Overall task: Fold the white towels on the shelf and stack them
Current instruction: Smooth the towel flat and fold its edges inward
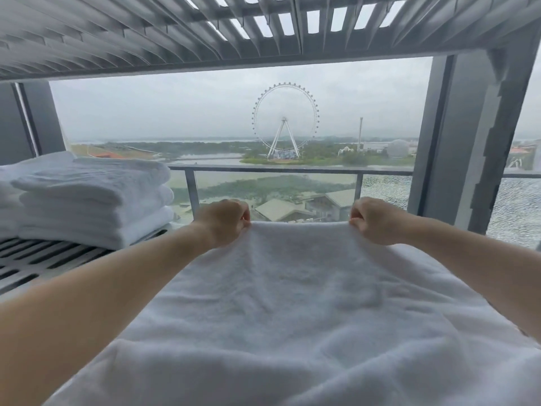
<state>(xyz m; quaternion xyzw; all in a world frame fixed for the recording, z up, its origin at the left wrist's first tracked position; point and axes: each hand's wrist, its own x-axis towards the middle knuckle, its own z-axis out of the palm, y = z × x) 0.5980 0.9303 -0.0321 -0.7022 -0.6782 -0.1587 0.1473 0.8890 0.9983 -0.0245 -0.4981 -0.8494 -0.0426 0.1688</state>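
Note:
A large white towel (298, 312) lies spread across the slatted shelf (44, 259) in front of me, wrinkled in the middle. My left hand (224, 221) grips its far edge on the left, fingers curled over the hem. My right hand (376, 219) grips the same far edge on the right. Both arms are stretched forward over the towel. A stack of folded white towels (93, 200) sits on the shelf at the left, apart from the spread towel.
Another slatted shelf (205, 27) hangs close overhead. A grey upright post (468, 136) stands at the right. Behind the shelf is a window with a balcony railing (292, 170) and a distant Ferris wheel.

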